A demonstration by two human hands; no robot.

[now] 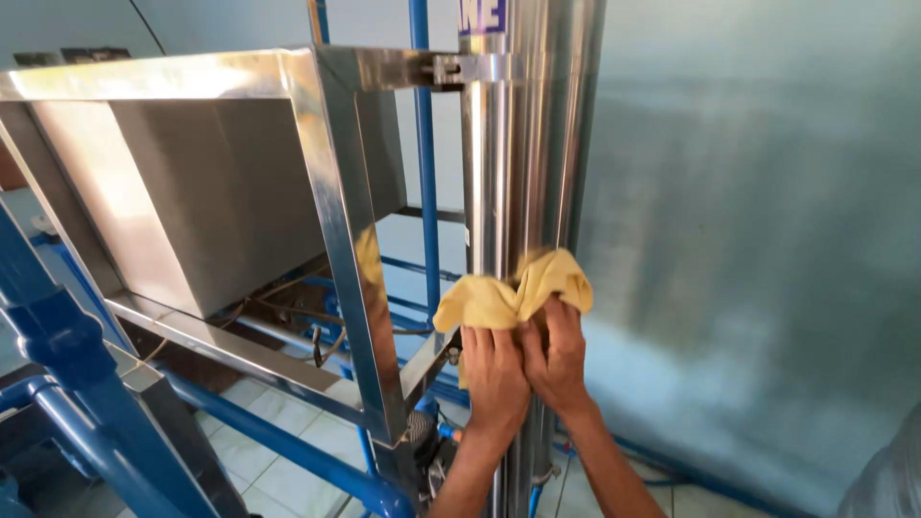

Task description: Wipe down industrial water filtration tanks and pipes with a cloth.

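Pale blue-grey wall (758,240) fills the right half of the head view, and light floor tiles (259,451) are seen low at the left.

Head view: an upright polished steel cylinder (528,153) is recorded at the centre, fastened near its top by a steel clamp (470,69) to a stainless frame (326,192). A steel box (201,192) is carried within that frame. Blue pipes (86,384) are noted along the left edge and lower left, with a thin blue upright (425,173) behind the frame.

A yellow cloth (513,293) is held against the front of the cylinder, about midway up its visible length, bunched rather than spread flat, so that a thick pad is pressed to the curved metal. The left hand (494,374) and the right hand (556,360) are placed side by side, touching, just beneath the cloth. The fingers of both hands are closed together on the cloth's lower folds, clamping it to the cylinder. Both forearms rise from the lower edge of the view, which puts the push upward along the tube. A grey sleeve (887,475) is seen at the lower right corner; whose it is cannot be told.
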